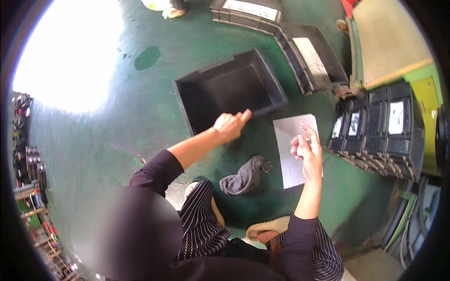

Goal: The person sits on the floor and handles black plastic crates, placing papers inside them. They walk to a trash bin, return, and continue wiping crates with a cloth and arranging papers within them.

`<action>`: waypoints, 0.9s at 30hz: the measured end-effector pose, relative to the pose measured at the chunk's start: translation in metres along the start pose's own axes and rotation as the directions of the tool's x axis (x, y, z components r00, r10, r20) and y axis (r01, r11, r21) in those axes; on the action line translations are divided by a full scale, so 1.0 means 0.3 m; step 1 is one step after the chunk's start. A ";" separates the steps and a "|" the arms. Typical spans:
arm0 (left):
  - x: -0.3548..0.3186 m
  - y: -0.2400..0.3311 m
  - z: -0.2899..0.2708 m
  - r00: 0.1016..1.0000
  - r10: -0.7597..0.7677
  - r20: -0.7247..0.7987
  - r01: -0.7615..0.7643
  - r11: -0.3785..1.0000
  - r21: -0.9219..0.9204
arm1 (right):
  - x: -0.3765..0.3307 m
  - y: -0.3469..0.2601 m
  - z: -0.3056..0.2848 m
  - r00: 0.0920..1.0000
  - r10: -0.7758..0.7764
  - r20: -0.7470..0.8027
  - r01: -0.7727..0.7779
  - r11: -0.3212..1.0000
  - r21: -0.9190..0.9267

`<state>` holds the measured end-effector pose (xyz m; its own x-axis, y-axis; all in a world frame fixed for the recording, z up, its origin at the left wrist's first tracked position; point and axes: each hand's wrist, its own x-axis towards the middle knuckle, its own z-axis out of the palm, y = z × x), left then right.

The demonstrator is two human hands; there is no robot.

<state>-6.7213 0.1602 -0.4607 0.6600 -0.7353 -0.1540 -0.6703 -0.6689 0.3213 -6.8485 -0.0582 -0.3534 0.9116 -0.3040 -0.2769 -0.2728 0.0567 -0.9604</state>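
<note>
A black plastic crate (187, 107), with nothing in it, sits on the green floor in front of me. My left hand (229, 126) lies over its near rim, the fingers curled round the edge and the thumb pointing right. My right hand (309, 152) is closed on a small white object (303, 144), partly hidden by the fingers and too small to name. Beneath that hand is a white sheet of paper (288, 136), to the right of the crate. A crumpled grey cloth (243, 178) lies on the floor between my two arms, near my feet.
More black crates with white labels stand beyond, one at the back (243, 18) and one at the back right (309, 51). Stacked black crates (379, 131) rise on the right, beside a green-edged table (389, 42). A dark wet patch (147, 57) marks the floor at the far left.
</note>
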 end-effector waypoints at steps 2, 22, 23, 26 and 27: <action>0.088 -0.054 -0.011 0.998 -0.022 -0.061 0.026 0.998 0.059 | -0.009 -0.004 -0.015 1.000 0.028 -0.001 -0.027 0.992 0.127; 0.147 0.315 -0.248 0.978 -0.117 0.174 0.153 -0.171 -0.973 | 0.015 -0.014 0.076 0.994 -0.013 0.106 -0.048 0.830 0.555; 0.147 0.307 -0.252 0.966 -0.129 0.223 0.191 -0.224 -0.956 | 0.015 -0.020 0.096 0.998 -0.033 0.059 0.004 0.901 0.434; 0.145 0.279 -0.255 0.951 -0.152 0.270 0.222 -0.273 -0.936 | 0.013 -0.019 0.132 0.994 -0.109 0.006 0.107 0.986 0.125; 0.146 0.267 -0.244 0.965 -0.150 0.217 0.183 -0.213 -0.960 | 0.009 -0.017 0.135 0.995 -0.094 0.024 0.089 0.982 0.166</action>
<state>-6.7211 0.0823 -0.3735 0.6633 -0.6328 -0.3995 0.5890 0.1121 0.8003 -6.8321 -0.0209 -0.3504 0.9405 -0.2847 -0.1857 -0.1358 0.1861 -0.9731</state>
